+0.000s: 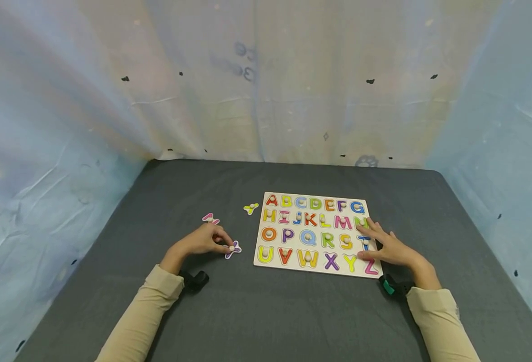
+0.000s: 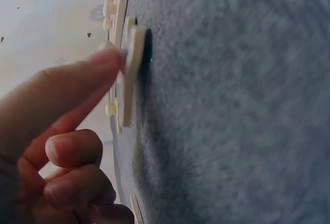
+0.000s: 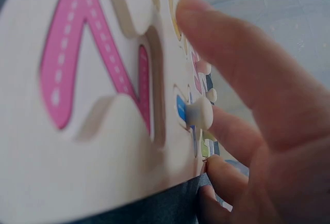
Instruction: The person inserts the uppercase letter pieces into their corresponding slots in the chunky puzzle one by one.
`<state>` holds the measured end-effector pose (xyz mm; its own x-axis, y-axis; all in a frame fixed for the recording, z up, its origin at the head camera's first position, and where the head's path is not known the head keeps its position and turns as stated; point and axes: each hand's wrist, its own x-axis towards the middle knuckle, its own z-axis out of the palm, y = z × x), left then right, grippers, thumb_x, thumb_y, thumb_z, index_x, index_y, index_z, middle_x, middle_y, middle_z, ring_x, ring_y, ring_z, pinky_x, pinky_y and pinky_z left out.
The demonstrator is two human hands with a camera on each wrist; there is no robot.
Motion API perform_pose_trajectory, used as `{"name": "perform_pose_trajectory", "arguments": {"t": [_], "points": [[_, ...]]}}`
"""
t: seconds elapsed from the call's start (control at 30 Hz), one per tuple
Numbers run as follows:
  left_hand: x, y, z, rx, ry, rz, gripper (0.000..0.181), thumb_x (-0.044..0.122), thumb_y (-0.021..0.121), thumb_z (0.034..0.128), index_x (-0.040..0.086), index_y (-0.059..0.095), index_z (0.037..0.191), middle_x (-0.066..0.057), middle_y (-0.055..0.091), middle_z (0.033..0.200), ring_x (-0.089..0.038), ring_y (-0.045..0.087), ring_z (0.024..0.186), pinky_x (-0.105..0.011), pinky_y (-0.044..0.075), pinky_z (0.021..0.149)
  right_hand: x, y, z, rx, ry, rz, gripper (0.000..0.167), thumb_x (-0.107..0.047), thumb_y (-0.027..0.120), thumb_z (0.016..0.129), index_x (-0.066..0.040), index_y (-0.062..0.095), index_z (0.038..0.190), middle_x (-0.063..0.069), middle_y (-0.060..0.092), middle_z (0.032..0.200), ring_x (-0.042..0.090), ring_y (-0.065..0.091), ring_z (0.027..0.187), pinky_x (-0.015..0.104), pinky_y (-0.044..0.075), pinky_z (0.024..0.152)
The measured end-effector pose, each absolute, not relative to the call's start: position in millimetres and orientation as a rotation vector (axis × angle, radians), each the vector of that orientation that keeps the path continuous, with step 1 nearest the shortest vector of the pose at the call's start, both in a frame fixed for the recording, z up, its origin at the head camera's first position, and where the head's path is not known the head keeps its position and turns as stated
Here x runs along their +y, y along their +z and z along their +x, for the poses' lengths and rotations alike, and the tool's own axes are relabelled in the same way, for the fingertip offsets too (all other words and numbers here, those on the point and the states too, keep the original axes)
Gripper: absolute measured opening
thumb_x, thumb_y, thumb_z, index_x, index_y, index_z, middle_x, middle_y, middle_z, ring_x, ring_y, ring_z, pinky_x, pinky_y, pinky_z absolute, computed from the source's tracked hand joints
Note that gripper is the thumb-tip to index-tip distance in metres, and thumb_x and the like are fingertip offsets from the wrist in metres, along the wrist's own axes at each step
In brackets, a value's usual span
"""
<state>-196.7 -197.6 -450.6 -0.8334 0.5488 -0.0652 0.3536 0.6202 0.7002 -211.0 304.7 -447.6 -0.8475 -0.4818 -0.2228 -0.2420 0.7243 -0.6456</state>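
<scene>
My left hand (image 1: 208,240) pinches the pale knob of a purple letter puzzle piece (image 1: 236,247) between thumb and forefinger, left of the board. In the left wrist view that piece (image 2: 134,69) stands edge-on and slightly tilted, its letter face not readable. A pink letter piece (image 1: 209,217) lies just behind the left hand, partly covered by it. Beyond sits a yellow-green letter Y piece (image 1: 250,207). The fingers of my right hand (image 1: 390,248) are spread over the right edge of the wooden alphabet board (image 1: 320,229), beside the blue T piece (image 3: 181,108) and the pink Z recess (image 3: 64,53).
Knobbed letters fill most of the board; the X recess (image 1: 331,261), the Y recess (image 1: 350,263) and the Z recess show no knob. A dark grey cloth (image 1: 275,311) covers the table. Pale patterned curtains (image 1: 293,100) hang behind it and at both sides.
</scene>
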Motion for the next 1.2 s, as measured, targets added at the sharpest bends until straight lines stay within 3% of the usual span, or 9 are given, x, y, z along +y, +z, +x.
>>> {"name": "perform_pose_trajectory", "arguments": {"t": [0.43,0.9,1.2], "points": [[-176,-443,-194,2.587,1.099,0.678,0.014,0.022,0.078,0.0800,0.011,0.076,0.089,0.002,0.058,0.074,0.000,0.041,0.064,-0.015,0.035,0.060,302,-447,-210,2.565,-0.881,-0.566,0.089,-0.036,0.074,0.082,0.000,0.029,0.149,0.032,0.000,0.158,0.058,-0.005,0.143,0.076,-0.009,0.105],[-121,-440,-197,2.516,1.261,0.670,0.017,0.020,0.078,0.0797,0.007,0.075,0.090,0.004,0.041,0.063,-0.001,0.033,0.056,-0.016,0.028,0.055,303,-447,-211,2.569,-0.873,-0.557,0.090,-0.037,0.074,0.081,-0.001,0.029,0.150,0.032,0.001,0.158,0.058,-0.004,0.143,0.076,-0.008,0.106],[-83,-443,-197,2.461,1.306,0.650,0.016,0.022,0.079,0.0794,0.009,0.076,0.089,0.005,0.041,0.059,-0.006,0.033,0.055,-0.017,0.026,0.054,304,-448,-212,2.573,-0.867,-0.540,0.090,-0.039,0.074,0.081,-0.002,0.030,0.150,0.032,0.001,0.158,0.057,-0.005,0.143,0.076,-0.008,0.106]]}}
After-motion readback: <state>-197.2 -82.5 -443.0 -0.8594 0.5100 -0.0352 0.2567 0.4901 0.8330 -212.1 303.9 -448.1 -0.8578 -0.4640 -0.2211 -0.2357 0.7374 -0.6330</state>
